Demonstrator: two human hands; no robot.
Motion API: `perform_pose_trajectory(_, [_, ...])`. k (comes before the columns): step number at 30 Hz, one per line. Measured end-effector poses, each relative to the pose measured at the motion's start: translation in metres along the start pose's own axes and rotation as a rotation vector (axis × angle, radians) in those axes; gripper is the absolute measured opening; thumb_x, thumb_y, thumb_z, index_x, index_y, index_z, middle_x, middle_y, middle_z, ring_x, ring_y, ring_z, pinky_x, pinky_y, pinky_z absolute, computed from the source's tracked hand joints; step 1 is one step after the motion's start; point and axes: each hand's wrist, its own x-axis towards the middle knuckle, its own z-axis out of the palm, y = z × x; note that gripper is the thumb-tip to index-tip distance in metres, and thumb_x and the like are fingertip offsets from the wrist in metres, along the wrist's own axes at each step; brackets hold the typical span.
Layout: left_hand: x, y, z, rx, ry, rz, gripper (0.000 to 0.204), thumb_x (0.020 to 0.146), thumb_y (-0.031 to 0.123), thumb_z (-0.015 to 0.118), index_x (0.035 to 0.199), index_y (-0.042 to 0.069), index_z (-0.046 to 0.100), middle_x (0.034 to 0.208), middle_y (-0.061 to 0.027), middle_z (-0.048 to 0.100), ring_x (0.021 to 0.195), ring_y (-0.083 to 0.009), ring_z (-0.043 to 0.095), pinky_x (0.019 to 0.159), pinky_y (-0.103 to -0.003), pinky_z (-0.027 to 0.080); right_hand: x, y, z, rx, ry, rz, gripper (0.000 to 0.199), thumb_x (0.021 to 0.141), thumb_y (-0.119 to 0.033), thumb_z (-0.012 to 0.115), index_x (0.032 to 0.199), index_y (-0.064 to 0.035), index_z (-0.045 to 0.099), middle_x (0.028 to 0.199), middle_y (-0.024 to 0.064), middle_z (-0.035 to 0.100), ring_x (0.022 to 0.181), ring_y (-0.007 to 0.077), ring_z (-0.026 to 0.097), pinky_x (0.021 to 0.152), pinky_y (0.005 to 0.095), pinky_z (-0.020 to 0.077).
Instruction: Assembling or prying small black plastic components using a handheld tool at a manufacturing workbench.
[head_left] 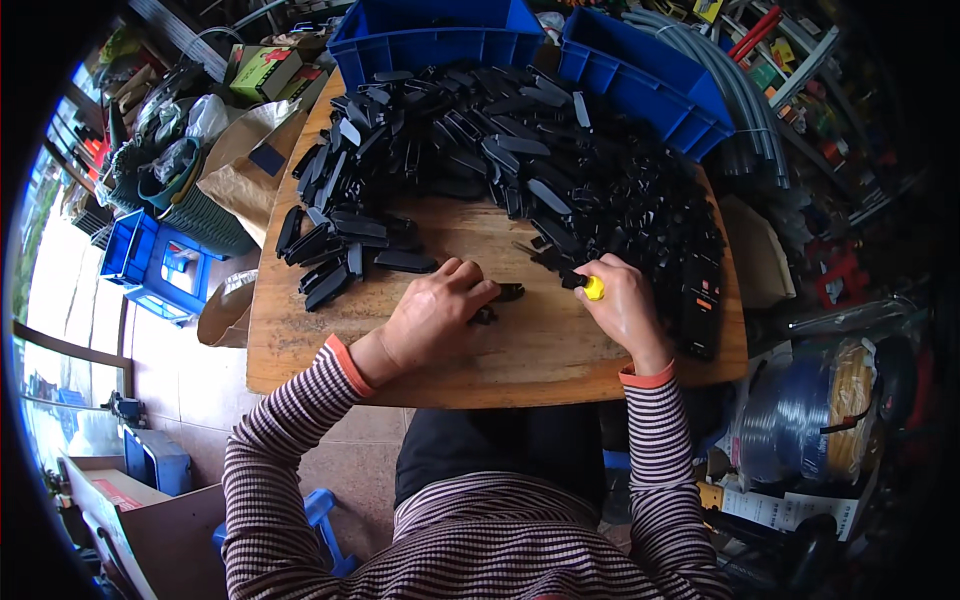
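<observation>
My left hand (437,308) is closed over the near middle of the wooden table (330,355), fingers curled around a small black plastic piece (511,292) that sticks out to the right. To its right, my right hand (625,308) grips a tool with a bright yellow handle (594,288). A small black part (573,280) shows at the tool's left end; its working tip cannot be made out. Beyond both hands, a large heap of black plastic parts (520,146) arcs across the table, with long flat pieces at left and smaller bits at right.
Two blue plastic bins (440,48) (650,85) stand at the table's far edge. A long black item (703,310) lies along the right edge. Brown paper bags (255,150) and a blue crate (165,265) are at left. Wrapped tubing coils (800,410) sit at right.
</observation>
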Motion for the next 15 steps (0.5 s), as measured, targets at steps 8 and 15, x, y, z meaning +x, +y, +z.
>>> perform_pose_trajectory(8, [0.011, 0.02, 0.025, -0.074, 0.002, -0.08, 0.034, 0.076, 0.016, 0.072, 0.107, 0.006, 0.063, 0.093, -0.0115, 0.063, 0.08, -0.0312, 0.064, 0.066, -0.039, 0.054, -0.004, 0.006, -0.003, 0.051, -0.051, -0.04, 0.021, 0.074, -0.005, 0.075, 0.093, -0.0003, 0.067, 0.087, 0.0138, 0.063, 0.079, 0.0344, 0.063, 0.07, 0.0384, 0.0506])
perform_pose_trajectory(15, [0.005, 0.01, 0.016, -0.311, 0.08, -0.069, 0.031, 0.08, 0.016, 0.071, 0.107, 0.005, 0.061, 0.088, -0.0127, 0.063, 0.074, -0.0336, 0.065, 0.064, -0.041, 0.053, -0.012, 0.001, 0.002, -0.025, 0.081, 0.017, 0.02, 0.075, -0.006, 0.075, 0.092, 0.0012, 0.065, 0.086, 0.0149, 0.062, 0.079, 0.0363, 0.063, 0.068, 0.0397, 0.0506])
